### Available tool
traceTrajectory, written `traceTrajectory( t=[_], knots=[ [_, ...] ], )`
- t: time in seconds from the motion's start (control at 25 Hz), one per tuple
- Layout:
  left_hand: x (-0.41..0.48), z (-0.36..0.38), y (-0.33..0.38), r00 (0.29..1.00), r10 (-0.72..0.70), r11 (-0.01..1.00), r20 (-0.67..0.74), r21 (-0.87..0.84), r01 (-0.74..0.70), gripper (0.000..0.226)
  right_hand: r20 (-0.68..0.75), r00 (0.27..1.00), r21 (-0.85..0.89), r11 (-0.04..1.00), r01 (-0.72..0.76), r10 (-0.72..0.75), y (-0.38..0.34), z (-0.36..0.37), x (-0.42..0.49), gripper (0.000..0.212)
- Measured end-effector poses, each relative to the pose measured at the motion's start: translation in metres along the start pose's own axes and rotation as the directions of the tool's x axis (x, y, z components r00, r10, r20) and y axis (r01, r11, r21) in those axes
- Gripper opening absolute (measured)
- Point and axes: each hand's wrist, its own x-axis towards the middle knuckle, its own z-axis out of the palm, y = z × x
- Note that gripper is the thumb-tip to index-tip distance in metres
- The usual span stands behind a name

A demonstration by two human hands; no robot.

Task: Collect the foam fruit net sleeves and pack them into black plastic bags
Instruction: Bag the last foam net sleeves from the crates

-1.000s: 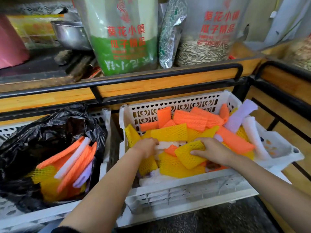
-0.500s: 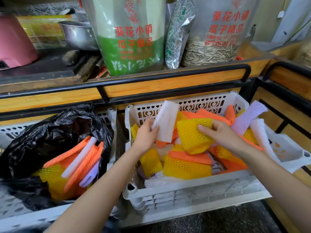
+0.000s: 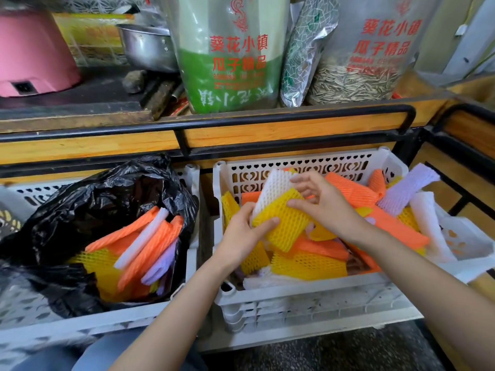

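Note:
A white plastic crate (image 3: pixel 308 298) on the right holds several orange, yellow, white and purple foam net sleeves. Above it, my left hand (image 3: pixel 245 234) grips a yellow sleeve (image 3: pixel 285 222) stacked on a white sleeve (image 3: pixel 273 187). My right hand (image 3: pixel 325 203) touches the yellow sleeve's right edge with spread, loosely bent fingers. On the left, a black plastic bag (image 3: pixel 80 210) sits open in a second white crate (image 3: pixel 112 321), with orange, white, yellow and purple sleeves inside.
A wooden shelf with a black metal rail (image 3: pixel 267 121) runs behind the crates. On it stand two large seed bags (image 3: pixel 227 54), a foil pouch (image 3: pixel 305 49), a metal pot (image 3: pixel 147 46) and a pink appliance (image 3: pixel 32 52). More railing lies to the right.
Both hands lifted sleeves out of the right crate. The right hand laid its yellow sleeve over the white one, and the left hand now holds both together.

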Motion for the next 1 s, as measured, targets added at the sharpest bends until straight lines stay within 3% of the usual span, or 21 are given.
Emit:
traceTrajectory(
  t=[0.12,0.2,0.28,0.36,0.44,0.56,0.68,0.84,1.0],
  knots=[
    [-0.001,-0.005,-0.004,0.995,-0.044,0.999,-0.089,-0.015,0.043,0.023,0.006,0.998,0.006,0.998,-0.056,0.056,0.012,-0.008,-0.008,0.029],
    [-0.003,-0.006,-0.004,0.992,-0.056,0.998,-0.112,-0.008,0.055,0.027,0.143,0.975,-0.178,0.973,-0.146,0.172,0.033,-0.018,-0.018,0.041],
    [-0.004,-0.005,-0.001,0.990,-0.032,0.999,-0.138,0.031,0.036,0.029,0.288,0.903,-0.430,0.886,-0.176,0.319,0.053,-0.023,-0.028,0.065],
    [-0.004,-0.004,-0.001,0.987,-0.021,0.997,-0.160,0.070,0.032,0.030,0.314,0.861,-0.583,0.797,-0.158,0.400,0.067,-0.024,-0.033,0.080],
    [-0.004,-0.003,-0.001,0.986,-0.010,0.996,-0.164,0.087,0.025,0.032,0.287,0.876,-0.674,0.731,-0.103,0.388,0.075,-0.022,-0.032,0.078],
    [-0.006,-0.003,-0.001,0.984,0.028,0.993,-0.177,0.121,-0.007,0.030,0.194,0.925,-0.732,0.676,-0.086,0.327,0.074,-0.024,-0.026,0.053],
    [-0.009,-0.002,0.005,0.976,0.037,0.993,-0.213,0.116,-0.012,0.028,0.051,0.976,-0.733,0.672,-0.109,0.214,0.054,-0.030,-0.024,0.044],
    [-0.010,-0.002,0.006,0.965,0.055,0.992,-0.256,0.128,-0.022,0.029,-0.239,0.971,-0.524,0.844,-0.114,-0.017,0.019,-0.024,-0.027,0.036],
    [-0.009,-0.001,0.005,0.969,0.050,0.995,-0.240,0.099,-0.027,0.032,-0.270,0.963,-0.260,0.964,-0.062,-0.011,-0.005,0.007,-0.027,0.027]
  ],
)
